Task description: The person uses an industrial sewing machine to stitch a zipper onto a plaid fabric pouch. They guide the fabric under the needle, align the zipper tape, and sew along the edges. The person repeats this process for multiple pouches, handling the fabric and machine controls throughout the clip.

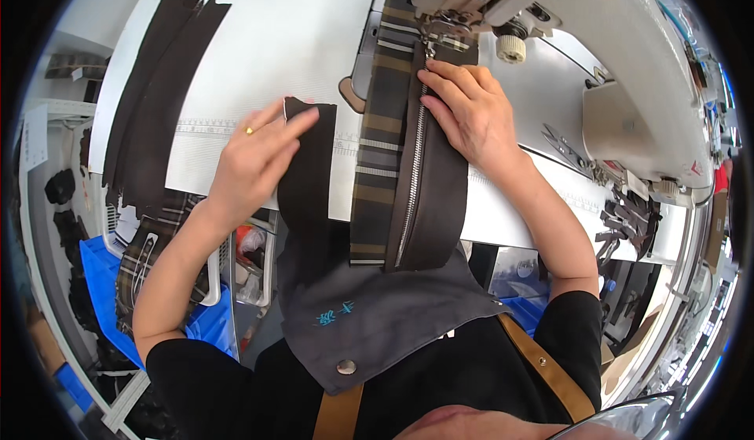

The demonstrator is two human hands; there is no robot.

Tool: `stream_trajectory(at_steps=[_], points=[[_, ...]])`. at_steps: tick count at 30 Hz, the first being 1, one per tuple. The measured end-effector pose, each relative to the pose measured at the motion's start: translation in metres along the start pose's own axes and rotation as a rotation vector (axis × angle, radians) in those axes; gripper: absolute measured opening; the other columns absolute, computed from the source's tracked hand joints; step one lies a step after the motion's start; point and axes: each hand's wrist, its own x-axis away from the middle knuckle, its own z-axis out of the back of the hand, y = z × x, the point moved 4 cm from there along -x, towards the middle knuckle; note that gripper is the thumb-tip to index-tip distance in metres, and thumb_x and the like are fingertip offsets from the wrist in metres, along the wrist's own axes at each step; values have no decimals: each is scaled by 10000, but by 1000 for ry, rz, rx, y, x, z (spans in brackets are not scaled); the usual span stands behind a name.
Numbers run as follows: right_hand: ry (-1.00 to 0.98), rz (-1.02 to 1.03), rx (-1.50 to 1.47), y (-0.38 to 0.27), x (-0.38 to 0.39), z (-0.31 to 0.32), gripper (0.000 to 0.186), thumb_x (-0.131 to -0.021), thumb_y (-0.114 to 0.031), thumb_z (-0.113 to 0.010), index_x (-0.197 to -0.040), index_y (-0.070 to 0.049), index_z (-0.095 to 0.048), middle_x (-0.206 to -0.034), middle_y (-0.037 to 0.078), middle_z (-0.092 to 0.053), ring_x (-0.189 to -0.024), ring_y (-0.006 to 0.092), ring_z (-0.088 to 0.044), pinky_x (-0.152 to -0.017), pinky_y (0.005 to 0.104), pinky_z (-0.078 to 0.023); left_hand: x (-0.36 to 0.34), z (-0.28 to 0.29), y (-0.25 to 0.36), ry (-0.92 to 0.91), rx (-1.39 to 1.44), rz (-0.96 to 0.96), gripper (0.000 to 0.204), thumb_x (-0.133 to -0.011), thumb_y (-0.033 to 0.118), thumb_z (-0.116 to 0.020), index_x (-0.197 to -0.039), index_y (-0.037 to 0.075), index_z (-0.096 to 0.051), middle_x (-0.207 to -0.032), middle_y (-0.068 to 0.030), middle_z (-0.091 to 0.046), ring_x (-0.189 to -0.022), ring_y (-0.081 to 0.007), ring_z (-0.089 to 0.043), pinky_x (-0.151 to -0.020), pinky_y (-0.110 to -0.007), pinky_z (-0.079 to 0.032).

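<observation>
My right hand (477,114) presses its fingertips and thumb on a metal zipper (415,173), just in front of the presser foot (429,46) of a sewing machine. The zipper lies on dark brown cloth, along the edge of a plaid fabric panel (373,185); both hang over the near table edge toward my apron. To the left, my left hand (255,157) pinches the top end of a dark brown fabric strip (310,157), whose lower part drops over the edge. The left thumb is mostly hidden behind the fingers and cloth.
The white machine head (644,40) overhangs at the right. A stack of dark fabric strips (161,87) lies at the table's left. Scissors (564,143) and fabric scraps (631,224) lie at the right. A blue bin (98,283) stands below on the left.
</observation>
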Motion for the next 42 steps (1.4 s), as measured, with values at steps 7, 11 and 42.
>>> stream_trajectory(at_steps=[7,11,42], points=[[21,-1,15,3,4,-2,264,-750,-162,-708,-992,-64,-668,-1054,35,-636,-856,201,-563,-722,325,-482,31,6,33,-575,-225,-35,794,-694,196,-731,-1405,135,-380,-1460,-152,-346,-1376,-302,-284,-1043,-621,-188],[30,-2,18,1,3,-2,266,-742,-167,-715,-985,-67,-674,-1054,29,-638,-845,193,-561,-708,314,-484,43,-10,26,-437,-454,-169,773,-695,125,-709,-1393,170,-379,-1477,-104,-328,-1344,-273,-350,-999,-619,-290],[-51,-96,-81,6,2,-1,298,-723,-191,-720,-963,-34,-640,-1005,58,-613,-914,253,-554,-773,358,-465,-115,-54,18,62,-207,-403,293,-782,88,-557,-1065,86,-632,-1163,-22,-613,-1004,-150,-569,-1052,-532,-262]])
